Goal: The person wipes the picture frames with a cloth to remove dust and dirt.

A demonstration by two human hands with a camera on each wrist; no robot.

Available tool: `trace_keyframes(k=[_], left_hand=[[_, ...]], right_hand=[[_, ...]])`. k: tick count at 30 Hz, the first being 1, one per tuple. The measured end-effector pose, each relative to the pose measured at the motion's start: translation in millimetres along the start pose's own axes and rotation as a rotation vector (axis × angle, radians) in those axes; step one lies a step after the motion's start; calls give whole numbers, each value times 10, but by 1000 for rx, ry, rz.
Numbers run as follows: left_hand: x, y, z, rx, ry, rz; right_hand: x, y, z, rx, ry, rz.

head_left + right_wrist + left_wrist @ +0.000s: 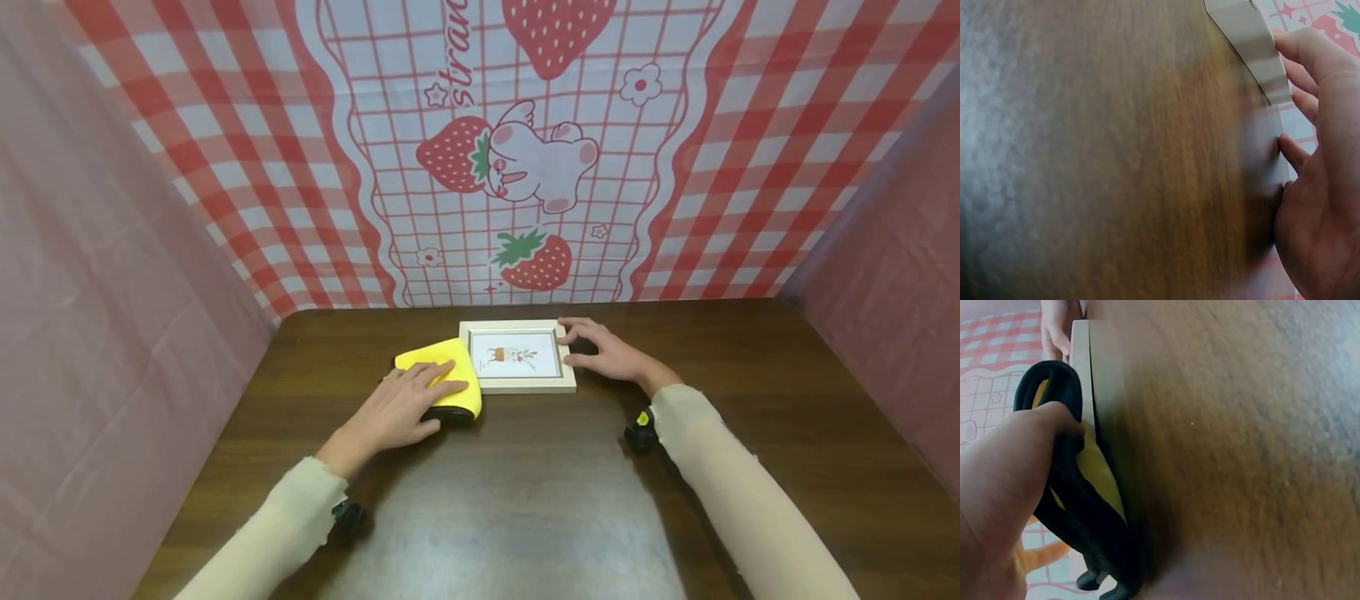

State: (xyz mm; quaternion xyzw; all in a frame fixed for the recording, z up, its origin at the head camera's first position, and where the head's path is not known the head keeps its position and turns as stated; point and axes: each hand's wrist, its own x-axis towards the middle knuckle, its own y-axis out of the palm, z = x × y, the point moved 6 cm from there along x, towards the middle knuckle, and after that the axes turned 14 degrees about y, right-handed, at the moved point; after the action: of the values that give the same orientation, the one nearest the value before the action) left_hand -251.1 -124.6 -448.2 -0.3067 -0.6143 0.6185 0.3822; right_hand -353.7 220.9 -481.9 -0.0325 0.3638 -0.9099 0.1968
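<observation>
A folded yellow cloth (452, 398) with black edging lies against the left end of a cream picture frame (525, 385), overlapping its corner. My left hand (393, 410) rests on the cloth with its fingers spread and nearly straight; the thumb is beside the cloth's near edge. In the left wrist view the black edging (1094, 519) shows in thick folds by my left hand (1007, 469). My right hand (611, 354) holds the frame's right side, thumb and fingertips bent against it. The right wrist view shows my right hand (1329, 156) at the frame's pale edge (1247, 37).
The brown wooden table (510, 500) reaches a red-and-white checked backdrop (270, 167) with strawberry prints. Pink cloth hangs at the left (97, 292) and right (892, 250). A dark device sits under each wrist, the left one (348, 517) and the right one (641, 432).
</observation>
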Motion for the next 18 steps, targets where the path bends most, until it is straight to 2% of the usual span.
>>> trace_keyframes(k=[4,7,12,13,15,18], left_hand=[[9,40,1,-39,26,9],[10,55,5,-45,45,-7],[5,155,41,-80,101,-75],[7,184,53,-89,112,-86],[12,337,132,-94,134,-118],[51,504,213,-93,149,-125]], right_hand=[[0,2,-7,0,-22,-10],[51,14,-119,5,-43,-25],[173,58,-371,0,-55,-43],[193,64,-410,1,-52,-41],[227,72,-460,-1,-44,-37],[244,70,-488,-7,-26,-43]])
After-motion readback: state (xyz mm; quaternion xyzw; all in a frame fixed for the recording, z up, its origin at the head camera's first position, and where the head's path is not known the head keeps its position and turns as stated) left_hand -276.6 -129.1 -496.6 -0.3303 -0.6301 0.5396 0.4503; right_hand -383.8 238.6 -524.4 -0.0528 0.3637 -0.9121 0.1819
